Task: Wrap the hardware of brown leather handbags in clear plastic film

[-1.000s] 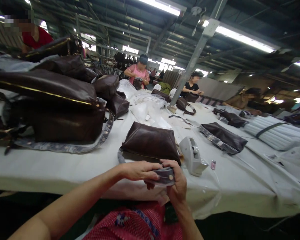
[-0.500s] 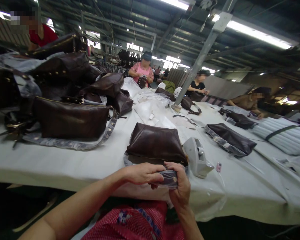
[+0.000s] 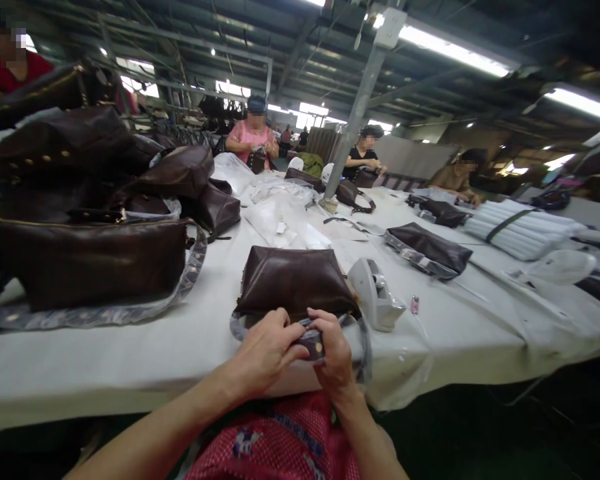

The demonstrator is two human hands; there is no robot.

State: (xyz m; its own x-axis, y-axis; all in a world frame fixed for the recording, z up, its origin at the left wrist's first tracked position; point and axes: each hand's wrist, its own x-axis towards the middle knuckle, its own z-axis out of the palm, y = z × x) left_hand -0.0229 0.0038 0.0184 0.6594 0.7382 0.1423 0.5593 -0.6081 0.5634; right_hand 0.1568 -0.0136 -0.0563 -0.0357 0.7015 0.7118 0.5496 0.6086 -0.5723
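Observation:
A dark brown leather handbag lies on the white-covered table straight in front of me. Its strap, studded and wrapped in clear plastic, is gripped between both hands at the near side of the bag. My left hand pinches the plastic-wrapped strap from the left, fingers bent. Closed round the strap from the right is my right hand, thumb and forefinger at its upper edge. Some fingertips are hidden behind the strap. A white tape dispenser stands just right of the bag.
Brown handbags are piled at the left. Another bag lies to the right, near a bundle of white padding and a small pink object. A metal post rises from the table. Co-workers work across it.
The view has turned right, so the table's things appear further left. My left hand has gone from flat fingers along the strap to a bent-fingered pinch; both hands still hold the strap.

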